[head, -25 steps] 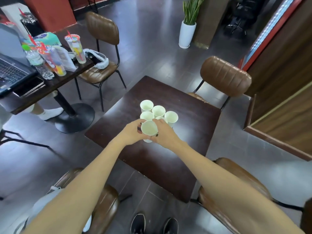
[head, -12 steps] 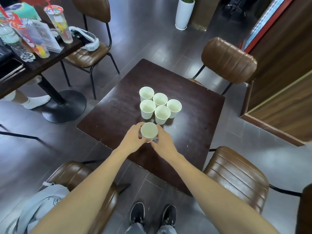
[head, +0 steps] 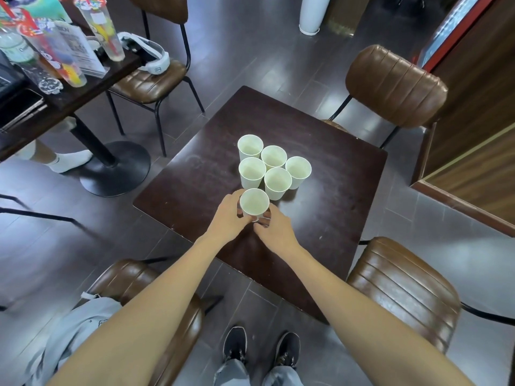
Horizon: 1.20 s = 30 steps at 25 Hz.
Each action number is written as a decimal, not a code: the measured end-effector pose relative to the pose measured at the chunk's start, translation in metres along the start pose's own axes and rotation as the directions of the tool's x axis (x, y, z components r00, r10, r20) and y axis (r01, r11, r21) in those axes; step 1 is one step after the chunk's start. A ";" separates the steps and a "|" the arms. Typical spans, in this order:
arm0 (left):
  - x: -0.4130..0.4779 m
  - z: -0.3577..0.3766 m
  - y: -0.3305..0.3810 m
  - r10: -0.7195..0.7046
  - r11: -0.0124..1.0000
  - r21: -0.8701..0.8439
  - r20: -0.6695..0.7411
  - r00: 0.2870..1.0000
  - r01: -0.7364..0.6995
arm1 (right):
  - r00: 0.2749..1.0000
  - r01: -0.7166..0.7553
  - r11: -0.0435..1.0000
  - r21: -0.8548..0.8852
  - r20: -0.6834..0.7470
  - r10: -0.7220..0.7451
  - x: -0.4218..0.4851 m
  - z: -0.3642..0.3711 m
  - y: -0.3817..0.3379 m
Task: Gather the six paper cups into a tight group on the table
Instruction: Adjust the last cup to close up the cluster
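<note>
Several white paper cups stand upright on the dark square table (head: pixel 334 174). Five of them form a touching cluster (head: pixel 274 167) near the table's middle. The nearest cup (head: pixel 254 202) sits just in front of that cluster, almost against it. My left hand (head: pixel 227 218) wraps its left side and my right hand (head: pixel 274 228) presses its lower right side, so both hands hold this cup between them. The cup's base is hidden by my fingers.
Brown padded chairs stand at the far right (head: pixel 395 87), near right (head: pixel 401 291) and near left (head: pixel 139 280). A second table (head: pixel 72 96) at the left carries tall plastic drink cups (head: pixel 101 29). My shoes (head: pixel 259 349) are on the floor below.
The camera has tilted down and nearer. Both hands stayed around the nearest cup, which now sits closer to the cluster than half a second ago.
</note>
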<state>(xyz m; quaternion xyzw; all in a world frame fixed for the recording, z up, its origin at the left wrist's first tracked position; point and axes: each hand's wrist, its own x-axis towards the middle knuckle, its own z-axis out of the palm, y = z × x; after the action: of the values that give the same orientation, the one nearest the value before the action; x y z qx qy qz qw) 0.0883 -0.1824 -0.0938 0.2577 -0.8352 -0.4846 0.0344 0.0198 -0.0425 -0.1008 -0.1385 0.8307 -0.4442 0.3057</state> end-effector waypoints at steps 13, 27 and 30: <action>0.013 0.004 -0.002 -0.081 0.992 -0.097 -0.009 0.997 0.079 | 1.000 -0.023 0.999 -0.028 0.006 0.023 0.008 -0.003 -0.013; 0.014 0.004 -0.004 -0.085 0.994 -0.074 -0.019 0.996 0.084 | 0.997 -0.074 0.996 -0.041 0.034 0.076 0.011 -0.010 -0.015; 0.015 0.002 -0.005 -0.071 0.991 -0.113 -0.012 0.997 0.070 | 0.998 -0.065 0.997 -0.031 0.012 0.065 0.013 -0.008 -0.014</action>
<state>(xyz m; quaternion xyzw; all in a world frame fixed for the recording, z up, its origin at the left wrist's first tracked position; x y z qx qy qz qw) 0.0770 -0.1896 -0.1020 0.2885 -0.7966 -0.5298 0.0383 0.0041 -0.0516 -0.0903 -0.1191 0.8394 -0.4204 0.3234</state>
